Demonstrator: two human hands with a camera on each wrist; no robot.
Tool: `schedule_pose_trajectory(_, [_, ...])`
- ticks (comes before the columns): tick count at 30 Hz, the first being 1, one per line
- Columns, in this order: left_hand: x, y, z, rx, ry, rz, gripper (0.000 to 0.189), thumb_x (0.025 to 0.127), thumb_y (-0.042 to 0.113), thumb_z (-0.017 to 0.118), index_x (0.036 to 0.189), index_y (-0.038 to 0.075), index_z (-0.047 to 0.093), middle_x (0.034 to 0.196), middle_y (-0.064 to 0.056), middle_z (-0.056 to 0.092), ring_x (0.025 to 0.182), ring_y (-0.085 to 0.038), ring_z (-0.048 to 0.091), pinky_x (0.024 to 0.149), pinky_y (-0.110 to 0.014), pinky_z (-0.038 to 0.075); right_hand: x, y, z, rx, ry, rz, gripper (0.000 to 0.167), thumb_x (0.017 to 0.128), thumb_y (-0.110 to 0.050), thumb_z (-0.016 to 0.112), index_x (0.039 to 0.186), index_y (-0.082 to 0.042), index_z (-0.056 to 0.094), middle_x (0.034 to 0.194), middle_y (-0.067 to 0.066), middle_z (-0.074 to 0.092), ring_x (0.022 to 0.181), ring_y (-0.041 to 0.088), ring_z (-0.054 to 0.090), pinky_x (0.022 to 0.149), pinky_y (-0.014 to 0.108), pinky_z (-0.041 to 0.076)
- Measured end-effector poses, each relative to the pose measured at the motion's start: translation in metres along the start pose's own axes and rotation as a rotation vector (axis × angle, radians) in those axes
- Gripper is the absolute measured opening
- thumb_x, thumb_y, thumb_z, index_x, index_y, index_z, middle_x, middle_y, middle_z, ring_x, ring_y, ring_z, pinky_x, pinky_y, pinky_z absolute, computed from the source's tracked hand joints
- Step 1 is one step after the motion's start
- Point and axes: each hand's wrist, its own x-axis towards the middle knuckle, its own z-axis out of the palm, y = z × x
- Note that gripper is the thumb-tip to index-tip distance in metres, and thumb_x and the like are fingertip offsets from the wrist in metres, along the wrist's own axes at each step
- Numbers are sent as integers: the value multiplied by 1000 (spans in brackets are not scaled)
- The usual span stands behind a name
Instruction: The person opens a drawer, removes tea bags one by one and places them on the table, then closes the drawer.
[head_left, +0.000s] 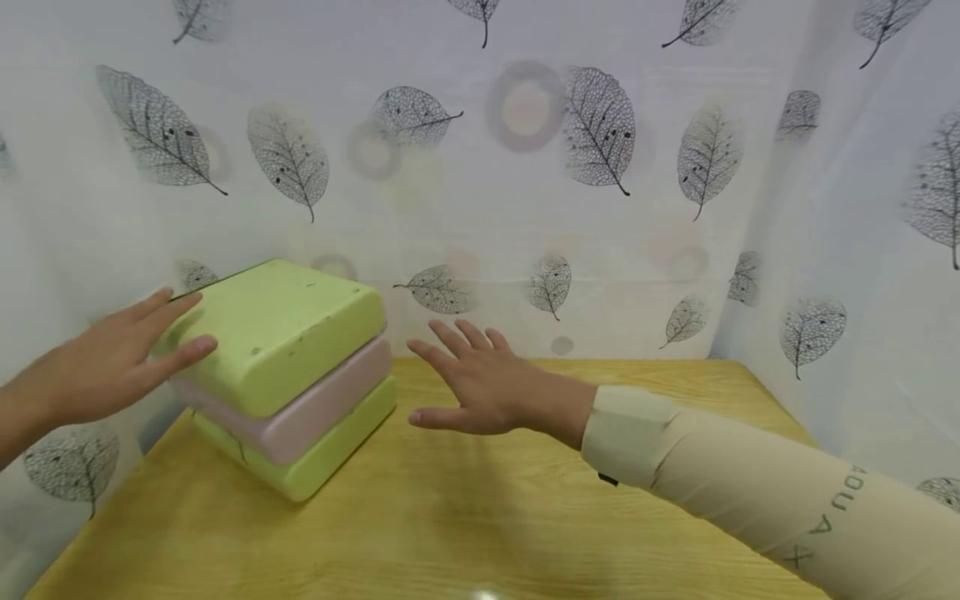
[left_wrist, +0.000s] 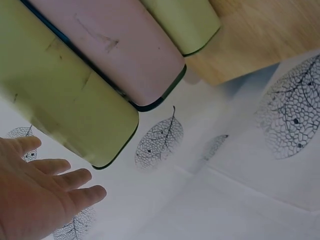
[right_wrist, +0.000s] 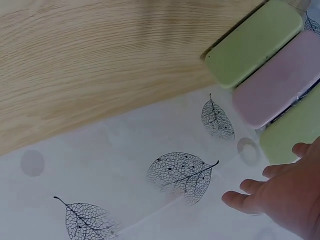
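Three rounded box-like blocks form a stack on the left side of the table. The top green block point(head_left: 300, 308) and the bottom green block point(head_left: 345, 442) have a pink block point(head_left: 330, 404) between them; dark scuffs mark their sides. My left hand point(head_left: 123, 358) is at the stack's left side, fingers spread and overlapping the top block's edge in the head view. In the left wrist view its fingers are extended beside that block's end. To the right of the stack, my right hand point(head_left: 480, 379) hovers over the table with fingers spread and thumb out, holding nothing.
The yellow wood-grain table point(head_left: 540, 525) has its far edge against a white curtain point(head_left: 480, 208) printed with dark leaves. The curtain also hangs along the left and right sides. A beige sleeve point(head_left: 735, 475) covers my right forearm.
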Motion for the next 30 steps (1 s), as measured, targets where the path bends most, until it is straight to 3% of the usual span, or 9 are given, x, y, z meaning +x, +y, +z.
schedule_pose_trajectory(7, [8,-8,-9,-91,-36,-27,74,107,44,36,159,1,6,158,-40,5,144,-60,7,106,-82,14,28,-20,-3,-8,70,-58,92,90,-74,48,161,-30,9,169,8,2,154,37,7,122,63,19])
schedule_pose_trajectory(13, [19,-8,-15,-158,-25,-16,70,108,42,34,157,-4,16,156,-37,23,141,-59,21,107,-77,22,49,-42,-10,-28,137,-85,93,90,-74,50,161,-31,8,169,8,-1,154,36,10,122,58,24])
schedule_pose_trajectory(25, [34,-7,-29,-104,-175,-135,85,105,56,15,154,-12,-2,151,-47,15,130,-69,23,101,-82,26,77,-71,-8,23,146,-115,92,90,-74,49,160,-34,5,169,3,-8,155,36,2,124,55,21])
schedule_pose_trajectory(30, [43,-5,-30,-85,-223,-163,92,103,61,9,150,-18,12,147,-47,23,128,-68,30,98,-78,34,85,-79,-5,44,136,-150,94,91,-73,49,161,-30,5,169,-2,-7,155,23,-10,126,54,13])
